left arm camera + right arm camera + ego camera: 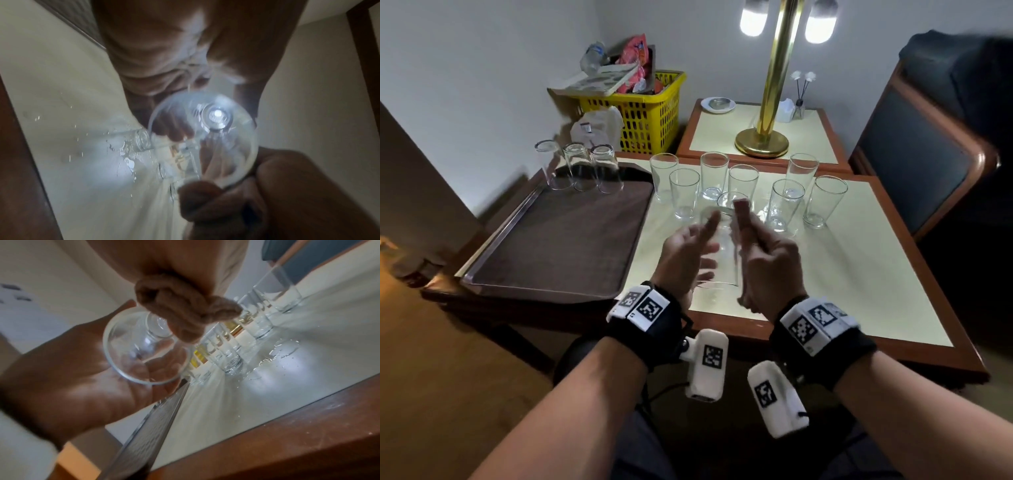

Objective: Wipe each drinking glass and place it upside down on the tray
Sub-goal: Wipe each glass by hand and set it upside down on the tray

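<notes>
Above the table my two hands hold one clear drinking glass [722, 263] [205, 138] [144, 350], tilted, its mouth towards my wrists. My left hand [702, 246] cradles it in the palm, fingers curled round its side. My right hand [750, 233] grips a bunched beige cloth [185, 311] [160, 53] against the glass's other side. On the brown tray [551, 246] at the left, three glasses [580, 168] stand upside down along the far edge. Several upright glasses [743, 181] stand on the table behind my hands.
Water drops [283, 350] lie on the pale tabletop [842, 274] near the upright glasses. A brass lamp [767, 130] stands on a side table behind them. At the back is a yellow basket [650, 116], and a dark chair [928, 154] stands at the right.
</notes>
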`<state>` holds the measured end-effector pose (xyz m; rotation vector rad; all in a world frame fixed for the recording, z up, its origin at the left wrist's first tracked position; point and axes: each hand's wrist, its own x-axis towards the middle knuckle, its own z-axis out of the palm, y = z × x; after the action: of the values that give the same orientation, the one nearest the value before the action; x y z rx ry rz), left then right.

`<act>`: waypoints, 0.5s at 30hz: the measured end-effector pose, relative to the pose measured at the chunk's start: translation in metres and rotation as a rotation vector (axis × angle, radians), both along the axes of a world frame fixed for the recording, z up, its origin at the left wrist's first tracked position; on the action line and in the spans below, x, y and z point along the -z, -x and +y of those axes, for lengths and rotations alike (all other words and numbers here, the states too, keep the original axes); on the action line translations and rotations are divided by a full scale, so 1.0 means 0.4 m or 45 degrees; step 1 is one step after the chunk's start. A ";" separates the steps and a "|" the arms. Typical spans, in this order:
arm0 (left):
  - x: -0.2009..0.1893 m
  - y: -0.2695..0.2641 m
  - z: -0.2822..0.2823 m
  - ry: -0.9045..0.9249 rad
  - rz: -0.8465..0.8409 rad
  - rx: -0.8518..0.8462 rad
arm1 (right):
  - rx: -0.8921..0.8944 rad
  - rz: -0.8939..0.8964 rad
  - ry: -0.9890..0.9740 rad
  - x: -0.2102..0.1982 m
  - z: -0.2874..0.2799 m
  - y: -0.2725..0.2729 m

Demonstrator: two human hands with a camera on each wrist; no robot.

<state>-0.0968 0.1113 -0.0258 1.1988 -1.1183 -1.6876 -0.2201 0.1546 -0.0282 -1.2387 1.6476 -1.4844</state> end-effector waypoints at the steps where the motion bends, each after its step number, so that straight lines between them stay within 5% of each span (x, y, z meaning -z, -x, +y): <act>1: -0.003 0.003 -0.002 -0.043 0.025 -0.107 | -0.063 0.036 0.021 0.005 0.013 -0.014; 6: -0.010 -0.008 -0.002 -0.091 -0.026 0.216 | 0.077 -0.048 -0.064 -0.013 0.012 0.007; 9: -0.003 -0.002 0.005 0.024 0.062 0.057 | 0.053 -0.031 -0.036 -0.017 0.020 0.007; 12: -0.002 0.002 0.000 -0.137 0.122 -0.142 | -0.103 0.100 0.012 -0.015 0.048 -0.032; 15: -0.007 -0.012 -0.001 -0.176 0.040 0.197 | 0.054 0.010 -0.073 -0.014 0.021 -0.006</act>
<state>-0.0921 0.1109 -0.0232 1.1912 -1.1144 -1.9219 -0.2176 0.1630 -0.0227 -1.1870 1.7195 -1.4487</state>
